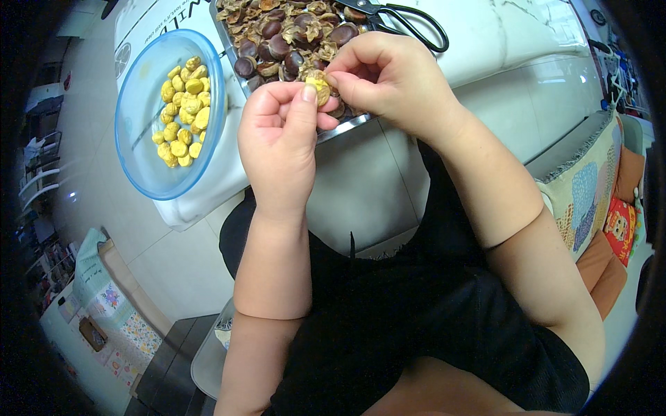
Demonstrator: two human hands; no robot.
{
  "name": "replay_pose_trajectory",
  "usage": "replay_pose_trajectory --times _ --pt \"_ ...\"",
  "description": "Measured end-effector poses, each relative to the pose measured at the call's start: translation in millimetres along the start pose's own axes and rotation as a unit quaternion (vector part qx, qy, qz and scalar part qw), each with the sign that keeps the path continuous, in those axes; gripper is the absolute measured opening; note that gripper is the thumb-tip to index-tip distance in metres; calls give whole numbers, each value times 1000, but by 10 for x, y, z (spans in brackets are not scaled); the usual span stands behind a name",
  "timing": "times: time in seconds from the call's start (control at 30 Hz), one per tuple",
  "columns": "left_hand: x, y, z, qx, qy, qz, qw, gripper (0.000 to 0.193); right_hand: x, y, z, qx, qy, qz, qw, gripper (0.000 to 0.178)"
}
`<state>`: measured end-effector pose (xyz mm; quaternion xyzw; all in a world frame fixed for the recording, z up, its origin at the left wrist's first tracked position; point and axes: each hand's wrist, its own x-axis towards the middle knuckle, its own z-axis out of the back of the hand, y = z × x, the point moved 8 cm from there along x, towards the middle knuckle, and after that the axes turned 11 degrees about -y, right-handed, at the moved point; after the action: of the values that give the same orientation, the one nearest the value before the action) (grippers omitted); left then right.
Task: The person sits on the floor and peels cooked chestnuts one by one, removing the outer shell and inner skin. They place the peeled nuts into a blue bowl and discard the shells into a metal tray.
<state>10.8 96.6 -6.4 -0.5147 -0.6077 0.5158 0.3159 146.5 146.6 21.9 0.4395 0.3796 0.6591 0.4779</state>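
Observation:
A yellow peeled chestnut [318, 90] is pinched between the thumb and fingers of my left hand [281, 139], above the near edge of a metal tray [352, 125]. My right hand [399, 80] is closed, with thumb and forefinger pinched at the chestnut's upper right side. Some brownish skin shows at its top; whether my right fingertips grip a shred of it is too small to tell. In the tray lie brown unpeeled chestnuts [279, 46] among many pieces of loose shell [243, 17]. The tray's near right part is hidden behind my hands.
Left of the tray, a clear oval bowl with a blue rim [122, 139] holds several yellow peeled chestnuts [186, 104]. Black-handled scissors [424, 41] lie across the tray's far right corner. Everything stands on a white marbled table [513, 38]. A sofa with cushions [600, 270] is at the right.

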Motion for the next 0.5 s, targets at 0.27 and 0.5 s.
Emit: replay_pose_trajectory --times 0.27,0.5 --pt "-9 -6 -18 22 -23 -12 999 12 4 -45 41 10 -30 9 999 12" --pt "-9 14 -4 25 -3 14 1000 11 3 10 13 0 4 5 1000 12"
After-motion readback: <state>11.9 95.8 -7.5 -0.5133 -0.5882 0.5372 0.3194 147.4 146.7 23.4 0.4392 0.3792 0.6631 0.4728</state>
